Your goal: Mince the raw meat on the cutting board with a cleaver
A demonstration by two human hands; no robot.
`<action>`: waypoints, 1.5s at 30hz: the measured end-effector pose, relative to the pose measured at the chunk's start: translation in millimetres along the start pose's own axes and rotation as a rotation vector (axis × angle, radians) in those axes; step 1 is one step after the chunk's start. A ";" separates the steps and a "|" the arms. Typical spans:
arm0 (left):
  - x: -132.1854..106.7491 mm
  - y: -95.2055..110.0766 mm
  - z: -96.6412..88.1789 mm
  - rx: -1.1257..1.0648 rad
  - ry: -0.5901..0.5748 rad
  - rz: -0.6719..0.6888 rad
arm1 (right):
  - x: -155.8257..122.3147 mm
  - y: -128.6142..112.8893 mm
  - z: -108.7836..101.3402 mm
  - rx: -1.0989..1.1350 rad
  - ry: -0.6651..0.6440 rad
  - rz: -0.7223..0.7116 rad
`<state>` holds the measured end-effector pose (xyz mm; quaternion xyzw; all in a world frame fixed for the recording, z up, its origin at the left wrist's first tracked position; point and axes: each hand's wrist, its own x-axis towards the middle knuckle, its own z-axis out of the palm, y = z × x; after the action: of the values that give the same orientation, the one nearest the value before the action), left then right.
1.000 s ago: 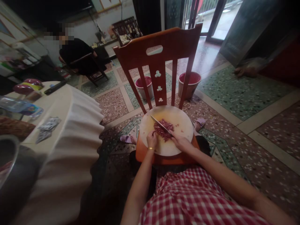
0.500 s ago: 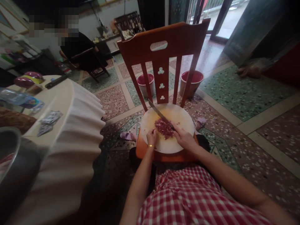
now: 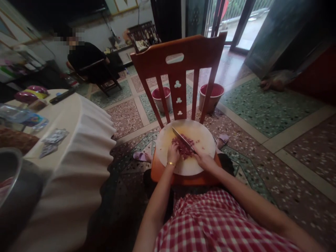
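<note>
A round white cutting board (image 3: 165,154) lies on the chair seat in front of me, with a small heap of chopped red meat (image 3: 187,151) in its middle. My right hand (image 3: 204,161) is closed around the handle of a knife (image 3: 182,138). The blade slants up and left across the meat. At the heap's left edge is my left hand (image 3: 173,153), a gold bracelet on its wrist. Its fingers reach forward onto the meat, apart from the blade; their tips are hard to make out.
The wooden chair's backrest (image 3: 177,49) rises behind the board. Two buckets (image 3: 211,98) stand beyond it. On the left, a cloth-covered table (image 3: 76,119) carries a plastic bottle (image 3: 31,117), another knife (image 3: 62,96) and a metal basin (image 3: 22,175). A person (image 3: 86,52) sits farther back.
My left hand has moved from beside the heap onto its left edge, its fingers loosening from a fist. The knife tip has shifted right and down. The head view has tilted slightly up.
</note>
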<state>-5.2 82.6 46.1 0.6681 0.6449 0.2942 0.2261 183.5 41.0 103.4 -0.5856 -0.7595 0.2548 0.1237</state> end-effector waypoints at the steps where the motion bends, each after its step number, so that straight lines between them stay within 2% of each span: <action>1: -2.4 -2.5 -1.2 -0.012 0.040 0.003 | -0.5 -1.4 -1.9 0.008 0.008 -0.010; 5: -12.8 -10.1 -8.2 -0.088 0.161 -0.054 | -2.4 -9.8 -6.0 0.057 0.144 -0.150; 7: -18.1 -12.3 -10.1 -0.106 0.186 -0.134 | -1.9 -9.8 -1.3 0.040 0.097 -0.143; 10: -24.9 -16.6 -10.2 -0.128 0.173 -0.208 | 0.2 -6.3 4.2 -0.007 -0.049 -0.074; 12: -27.7 -21.1 -9.5 -0.135 0.178 -0.227 | 0.1 -6.6 1.3 -0.002 -0.027 -0.090; 14: -29.1 -26.0 -8.7 -0.132 0.203 -0.247 | -2.3 -9.6 -3.3 0.026 0.067 -0.153; 16: -29.7 -30.1 -7.8 -0.134 0.230 -0.255 | -5.7 -12.0 -3.5 0.040 0.110 -0.192; 21: -31.9 -34.3 -8.1 -0.171 0.249 -0.247 | -8.6 -7.5 8.5 -0.017 -0.035 -0.107; 25: -34.1 -37.3 -10.4 -0.158 0.251 -0.272 | -6.7 -7.6 5.7 0.011 0.060 -0.194; 27: -34.9 -39.0 -9.9 -0.147 0.256 -0.273 | -6.5 -7.2 6.4 0.009 0.072 -0.188; 31: -36.2 -42.4 -7.0 -0.159 0.252 -0.258 | -6.2 -4.8 6.9 -0.016 -0.041 -0.093; 36: -38.1 -45.0 -7.4 -0.135 0.265 -0.277 | -8.6 -10.5 -0.7 0.022 0.078 -0.178; 41: -38.9 -43.9 -8.8 -0.143 0.257 -0.293 | -8.7 -7.9 7.8 -0.030 -0.069 -0.116; 45: -39.2 -44.8 -10.1 -0.137 0.266 -0.308 | -10.2 -10.1 -0.1 0.003 0.039 -0.209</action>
<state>-44.6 45.7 18.9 0.5000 0.7422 0.3847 0.2261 178.0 29.4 110.0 -0.5081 -0.8133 0.2302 0.1653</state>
